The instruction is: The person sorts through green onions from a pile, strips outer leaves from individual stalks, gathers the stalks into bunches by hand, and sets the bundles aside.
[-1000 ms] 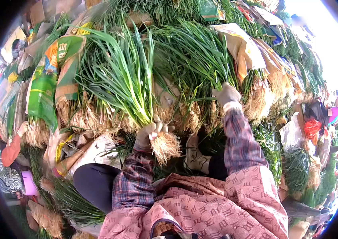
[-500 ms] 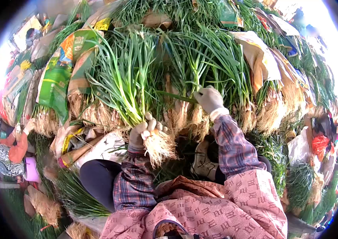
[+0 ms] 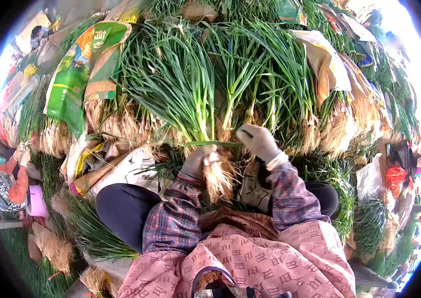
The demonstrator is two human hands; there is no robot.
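My left hand (image 3: 197,161), in a pale glove, is closed round the base of a bunch of green onion-like plants (image 3: 190,94). Its long flat leaves fan upward, and its pale stringy roots (image 3: 220,181) hang below the fist. In my right hand (image 3: 259,141), also gloved and closed, is one end of a long green leaf strip (image 3: 213,144). The strip lies across the stems just above my left hand. Some left fingers are hidden behind the stems and roots.
More rooted bunches (image 3: 308,134) stand in a row ahead, partly under a green printed sack (image 3: 69,94) and a white-and-brown sack (image 3: 323,59). Loose greens (image 3: 101,228) lie left of my knee (image 3: 126,213). A co-worker in an orange sleeve (image 3: 20,186) is at far left.
My left hand has moved right and up with the bunch, which now stands more upright. My right hand has come slightly lower, and the leaf strip now crosses the stems.
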